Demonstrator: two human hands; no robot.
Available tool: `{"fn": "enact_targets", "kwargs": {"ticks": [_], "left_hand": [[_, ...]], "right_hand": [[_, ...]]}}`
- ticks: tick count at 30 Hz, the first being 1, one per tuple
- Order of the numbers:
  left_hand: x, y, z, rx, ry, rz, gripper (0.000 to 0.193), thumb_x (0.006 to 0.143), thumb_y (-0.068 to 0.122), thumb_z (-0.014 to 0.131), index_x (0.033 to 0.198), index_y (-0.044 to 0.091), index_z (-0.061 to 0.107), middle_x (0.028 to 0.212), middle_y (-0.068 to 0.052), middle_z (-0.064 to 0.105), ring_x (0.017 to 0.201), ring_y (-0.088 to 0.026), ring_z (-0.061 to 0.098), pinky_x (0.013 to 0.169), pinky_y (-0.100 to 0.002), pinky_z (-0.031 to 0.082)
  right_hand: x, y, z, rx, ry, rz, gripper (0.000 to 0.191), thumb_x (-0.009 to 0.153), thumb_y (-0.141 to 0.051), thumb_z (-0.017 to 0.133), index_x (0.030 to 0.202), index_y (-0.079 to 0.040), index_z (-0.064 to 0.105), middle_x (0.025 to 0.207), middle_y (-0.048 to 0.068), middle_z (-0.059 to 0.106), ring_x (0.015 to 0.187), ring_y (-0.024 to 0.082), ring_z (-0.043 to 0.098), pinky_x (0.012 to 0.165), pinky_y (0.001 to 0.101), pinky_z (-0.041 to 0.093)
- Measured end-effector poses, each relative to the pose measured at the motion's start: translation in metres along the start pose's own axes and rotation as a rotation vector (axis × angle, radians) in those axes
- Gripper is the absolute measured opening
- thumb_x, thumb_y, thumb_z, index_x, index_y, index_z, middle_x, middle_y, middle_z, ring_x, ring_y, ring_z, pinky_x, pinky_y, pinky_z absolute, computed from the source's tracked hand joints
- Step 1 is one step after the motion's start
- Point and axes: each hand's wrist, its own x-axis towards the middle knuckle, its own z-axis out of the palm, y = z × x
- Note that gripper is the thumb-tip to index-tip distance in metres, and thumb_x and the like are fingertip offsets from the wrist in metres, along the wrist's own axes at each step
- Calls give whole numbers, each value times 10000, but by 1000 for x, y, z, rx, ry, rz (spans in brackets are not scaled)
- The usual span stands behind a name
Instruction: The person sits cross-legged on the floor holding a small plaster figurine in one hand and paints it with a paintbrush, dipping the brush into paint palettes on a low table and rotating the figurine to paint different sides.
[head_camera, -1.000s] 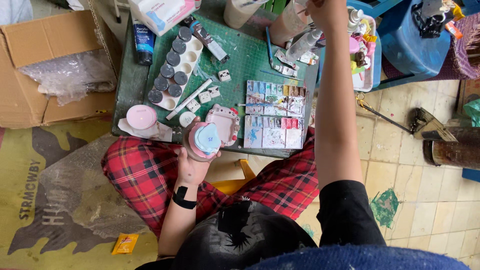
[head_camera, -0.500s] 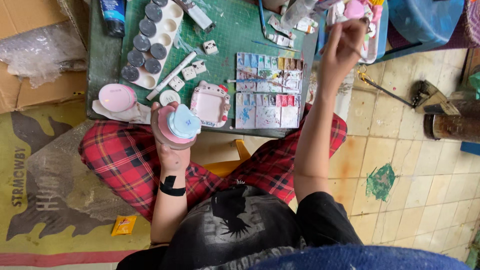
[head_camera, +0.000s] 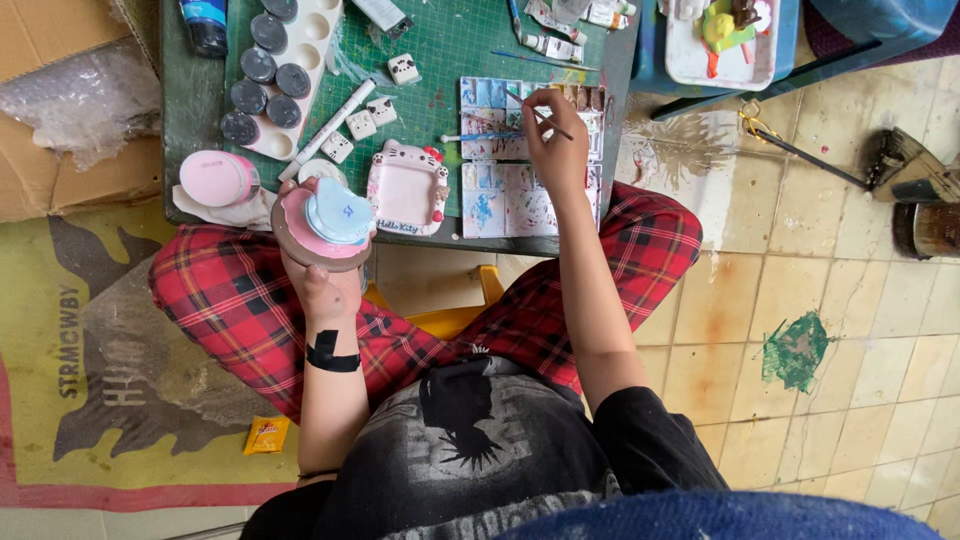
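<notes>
- Fingers of the left hand curled around a round pink and blue figurine, holding it up at the near edge of the green cutting mat; a pink lidded jar stood just beside it
- Right hand pinched a thin paintbrush between thumb and fingertips, over the paint-smeared tile palette; a pink picture frame lay between palette and figurine

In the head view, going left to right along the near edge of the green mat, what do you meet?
Pink lidded jar → round pink-and-blue piece held in the left hand → pink square frame → paint-stained tile palette → right hand holding a thin brush.
</notes>
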Motion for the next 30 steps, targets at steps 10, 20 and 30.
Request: {"fn": "enact_targets", "kwargs": {"ticks": [10, 20, 30], "left_hand": [[-5, 7, 6, 56, 2, 15, 1195, 760, 456, 937, 1650, 108, 219, 1615, -98, 371, 1549, -278, 372, 1330, -484, 341], [-15, 44, 70, 882, -181, 445, 956, 726, 153, 1001, 1504, 94, 449, 1467, -78, 452, 1320, -241, 507, 1148, -382, 480], [-47, 97, 120, 1139, -450, 741, 826, 714, 166, 1040, 1384, 188, 556, 1490, -98, 446, 1339, -301, 528, 1095, -413, 514]], "right_hand": [[5, 3, 5, 7, -62, 10, 98, 998, -85, 727, 1018, -47, 639, 955, 56, 743, 667, 129, 696, 582, 280, 509], [3, 1, 7, 326, 195, 196, 149, 1102, -194, 525, 1132, -65, 591, 962, 16, 730, 671, 73, 647, 509, 220, 464], [-45, -63, -86, 508, 381, -20, 187, 1090, -53, 713, 1054, -63, 530, 898, 49, 595, 707, 76, 545, 575, 225, 376]]}}
